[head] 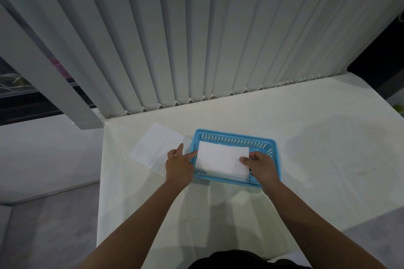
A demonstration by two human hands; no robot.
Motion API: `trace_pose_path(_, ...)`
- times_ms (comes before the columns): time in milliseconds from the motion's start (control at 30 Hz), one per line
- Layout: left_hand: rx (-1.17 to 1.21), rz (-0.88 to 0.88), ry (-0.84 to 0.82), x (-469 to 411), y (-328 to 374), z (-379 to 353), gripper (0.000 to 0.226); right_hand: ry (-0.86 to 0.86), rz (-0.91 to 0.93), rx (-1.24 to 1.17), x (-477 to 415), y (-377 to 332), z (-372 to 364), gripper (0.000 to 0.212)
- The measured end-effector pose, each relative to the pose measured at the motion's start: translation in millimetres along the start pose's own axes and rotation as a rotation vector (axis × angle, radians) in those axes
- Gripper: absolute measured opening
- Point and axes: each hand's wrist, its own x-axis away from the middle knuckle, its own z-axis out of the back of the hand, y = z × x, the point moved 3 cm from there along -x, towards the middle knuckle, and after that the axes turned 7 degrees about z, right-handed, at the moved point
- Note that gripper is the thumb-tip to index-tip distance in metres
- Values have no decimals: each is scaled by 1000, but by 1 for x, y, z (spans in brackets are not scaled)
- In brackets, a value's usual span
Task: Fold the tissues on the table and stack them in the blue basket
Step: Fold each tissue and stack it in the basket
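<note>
Head view: a blue basket [235, 137] with slotted walls sits on a table covered in a pale cloth [306, 148], a little left of the table's middle and well short of the far edge. Inside it lies a folded white tissue [220, 158] — the top one of a stack, with layered edges showing at the near right corner.

The right hand [261, 167] reaches over the basket's near right corner and pinches the right end of the folded tissue, thumb on top and fingers curled at the edge. The left hand [179, 165] is at the basket's left wall, its forefinger stretched out to touch the tissue's left edge and its thumb raised apart; whether it grips anything I cannot tell.

Just left of the basket, flat on the cloth, lies an unfolded tissue [156, 145] with faint crease lines — the left hand partly covers its near right corner.

Along the far side of the table hang vertical blinds [196, 39]. The floor [48, 225] shows at the near left.
</note>
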Motion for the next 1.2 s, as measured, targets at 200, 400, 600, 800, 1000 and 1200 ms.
trace_pose_path(200, -25, -77, 92, 3, 6, 4, 51, 174, 197, 241, 6, -1, 9, 36)
trace_pose_path(400, -335, -378, 27, -6, 27, -16, 74, -185, 587, 992, 11, 7, -22, 91)
trace_pose_path(600, -500, -366, -36, -15, 16, -28, 80, -320, 545, 1100, 2, 25, -23, 112)
trace_pose_path(800, -456, -328, -15, -13, 7, -25, 81, -240, 551, 1078, 6, 24, -20, 110)
trace_pose_path(1000, -141, -108, 245, -17, -45, 5, 83, -115, 616, 917, 3, -11, -19, 104)
trace_pose_path(1200, -93, 222, 228, -24, -104, 28, 56, -214, 769, 972, -14, -56, -78, 73)
